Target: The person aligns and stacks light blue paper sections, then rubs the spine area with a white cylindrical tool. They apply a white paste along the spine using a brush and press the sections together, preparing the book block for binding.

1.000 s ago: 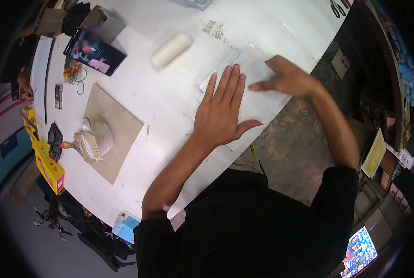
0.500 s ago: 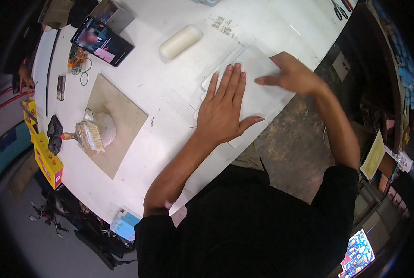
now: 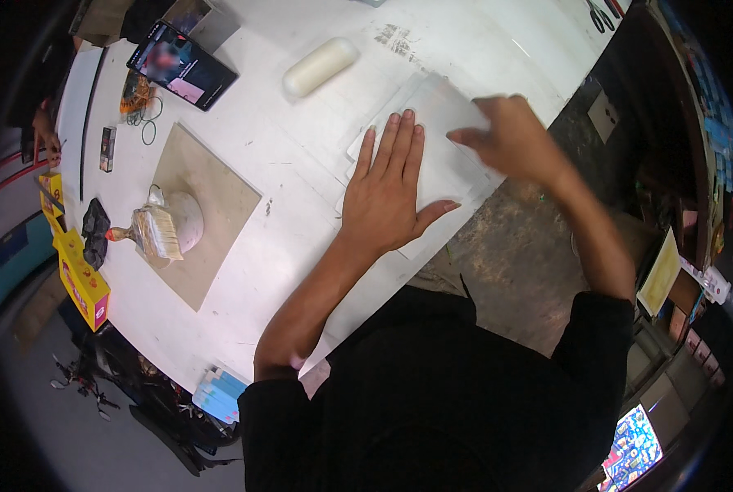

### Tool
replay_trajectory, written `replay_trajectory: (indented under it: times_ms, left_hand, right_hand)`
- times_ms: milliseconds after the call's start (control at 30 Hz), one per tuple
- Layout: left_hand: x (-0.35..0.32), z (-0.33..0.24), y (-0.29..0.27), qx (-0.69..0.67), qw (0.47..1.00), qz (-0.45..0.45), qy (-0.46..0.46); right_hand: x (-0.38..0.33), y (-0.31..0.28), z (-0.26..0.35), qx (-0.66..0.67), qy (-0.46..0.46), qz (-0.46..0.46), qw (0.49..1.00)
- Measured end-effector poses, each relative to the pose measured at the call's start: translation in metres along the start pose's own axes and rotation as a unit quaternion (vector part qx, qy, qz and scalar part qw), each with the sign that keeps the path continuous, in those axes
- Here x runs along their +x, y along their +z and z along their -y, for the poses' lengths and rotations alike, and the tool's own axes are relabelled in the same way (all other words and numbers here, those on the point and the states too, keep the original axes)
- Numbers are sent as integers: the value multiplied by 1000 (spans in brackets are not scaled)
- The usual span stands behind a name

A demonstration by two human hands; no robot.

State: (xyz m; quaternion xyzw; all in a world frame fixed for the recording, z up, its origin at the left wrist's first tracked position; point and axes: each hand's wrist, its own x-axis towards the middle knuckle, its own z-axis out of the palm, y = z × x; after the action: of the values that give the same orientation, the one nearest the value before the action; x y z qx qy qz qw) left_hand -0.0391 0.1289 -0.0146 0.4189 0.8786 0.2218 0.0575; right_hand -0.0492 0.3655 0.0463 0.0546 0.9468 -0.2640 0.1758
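Observation:
My left hand point(image 3: 383, 184) lies flat on a stack of thin, whitish translucent sheets point(image 3: 444, 160), its fingers stretched out and its thumb spread. The stack sits at the near edge of a white table, its layers slightly out of line. By its right side is my right hand point(image 3: 518, 139), blurred, with the thumb stretched over the sheets and apart from the fingers. Nothing shows in its grasp. A cream cylinder with rounded ends point(image 3: 320, 67) lies beyond the stack.
To the left, a brush point(image 3: 157, 234) rests across a white tub point(image 3: 188, 221) on a grey-brown board point(image 3: 219, 197). A phone point(image 3: 182, 66) leans at the back left. Yellow boxes point(image 3: 84, 279) line the left edge; scissors point(image 3: 600, 16) lie far right. Another person's hand point(image 3: 47, 138) shows far left.
My right hand has shifted slightly left over the sheets' right side. My left hand, still flat, has moved a little left, and the stack's layers sit slightly differently.

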Motion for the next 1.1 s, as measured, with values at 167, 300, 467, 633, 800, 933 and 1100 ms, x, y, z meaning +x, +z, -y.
replay_trajectory:
  times_ms: [167, 300, 467, 633, 800, 933, 1100]
  left_hand:
    - [2, 0, -1, 6, 1000, 5, -2]
    - [-5, 0, -2, 10, 1000, 6, -7]
    - [-6, -2, -3, 11, 1000, 13, -12]
    - [-9, -1, -4, 6, 1000, -2, -4]
    - [-10, 0, -3, 7, 1000, 2, -10]
    - [-9, -2, -6, 4, 1000, 7, -8]
    - [-9, -3, -7, 12, 1000, 22, -13]
  right_hand:
    - [-7, 11, -13, -46, -46, -80, 995]
    - [1, -6, -15, 72, -25, 33, 997]
    - [-15, 13, 6, -79, -19, -66, 994]
    - [0, -8, -21, 93, -4, 26, 995]
    - [-28, 24, 16, -125, -32, -138, 982]
    - [-5, -8, -33, 97, -14, -34, 995]
    - [-2, -2, -42, 231, -13, -45, 972]
